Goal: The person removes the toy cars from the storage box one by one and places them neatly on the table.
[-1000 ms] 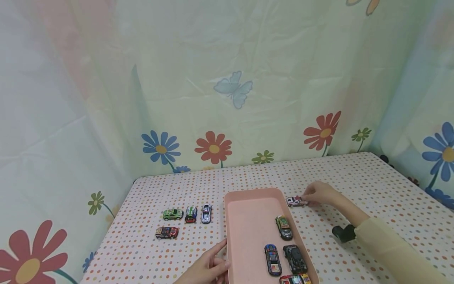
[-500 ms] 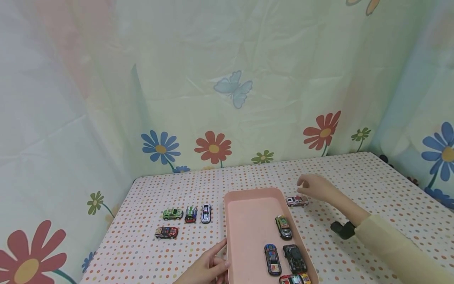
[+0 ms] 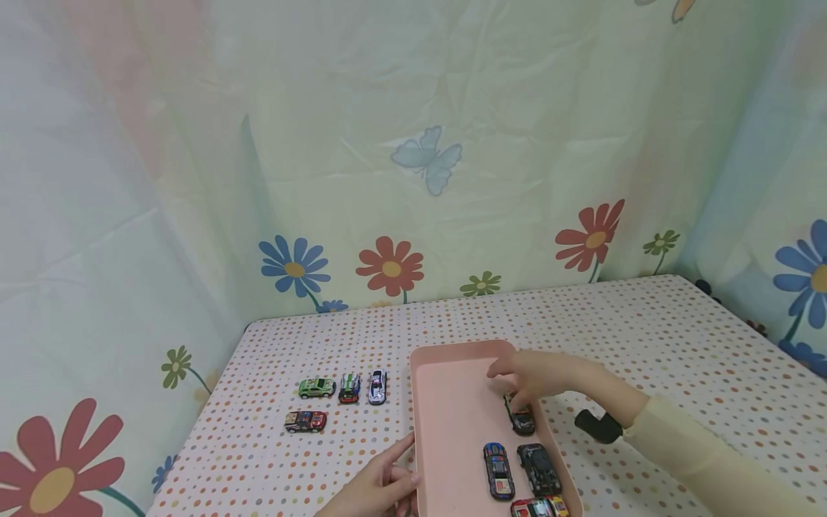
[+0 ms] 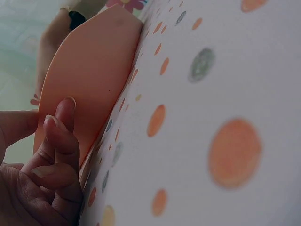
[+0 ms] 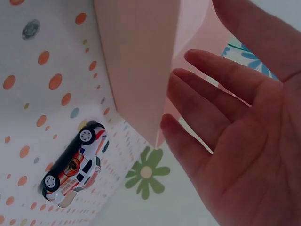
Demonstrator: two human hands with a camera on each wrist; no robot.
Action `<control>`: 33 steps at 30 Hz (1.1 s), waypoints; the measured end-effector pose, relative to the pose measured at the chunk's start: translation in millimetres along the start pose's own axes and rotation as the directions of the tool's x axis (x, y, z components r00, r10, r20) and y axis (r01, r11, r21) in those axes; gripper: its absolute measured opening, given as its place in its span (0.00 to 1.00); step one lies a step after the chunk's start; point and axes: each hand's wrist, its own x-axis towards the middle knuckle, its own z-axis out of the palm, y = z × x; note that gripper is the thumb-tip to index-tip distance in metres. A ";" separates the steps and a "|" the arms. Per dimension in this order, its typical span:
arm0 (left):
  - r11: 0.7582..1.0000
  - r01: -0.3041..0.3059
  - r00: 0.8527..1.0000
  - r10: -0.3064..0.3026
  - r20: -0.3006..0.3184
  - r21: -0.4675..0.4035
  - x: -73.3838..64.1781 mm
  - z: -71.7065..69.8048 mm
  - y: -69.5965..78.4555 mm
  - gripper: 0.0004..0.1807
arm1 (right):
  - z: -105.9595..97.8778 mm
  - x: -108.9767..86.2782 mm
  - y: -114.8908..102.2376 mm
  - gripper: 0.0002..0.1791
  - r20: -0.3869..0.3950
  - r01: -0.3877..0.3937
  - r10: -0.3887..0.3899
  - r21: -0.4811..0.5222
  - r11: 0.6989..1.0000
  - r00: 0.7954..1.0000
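Note:
My left hand (image 3: 377, 485) rests at the left side of a pink tray (image 3: 452, 402), its fingertips against the outer wall. In the left wrist view, fingers (image 4: 64, 136) bend loosely by that wall. My right hand (image 3: 536, 377) reaches over the tray's right rim, holding nothing, fingers spread in the right wrist view. Below it, partly covered, a green and black toy car (image 3: 522, 422) lies in the tray. Nearer are a blue toy car (image 3: 498, 470), a black one (image 3: 539, 469) and a red and yellow one (image 3: 539, 507). A white and red toy car (image 5: 77, 165) stands outside the tray.
Left of the tray stand a green toy car (image 3: 316, 388), a green and white one (image 3: 349, 388), a white and blue one (image 3: 377, 387) and a red and black one (image 3: 306, 421). A flowered curtain (image 3: 323, 143) hangs behind the dotted table (image 3: 646, 323).
My right hand has let go of the white and red car outside the tray, lifted, then moved left over the tray's rim. The left hand stays in place.

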 end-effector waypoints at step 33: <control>1.000 -0.020 1.000 0.020 -0.001 0.023 0.3 0.6 1.2 0.38 | 16.1 -1.7 -1.7 0.16 -0.026 -0.028 0.023 -0.220 0.975 0.999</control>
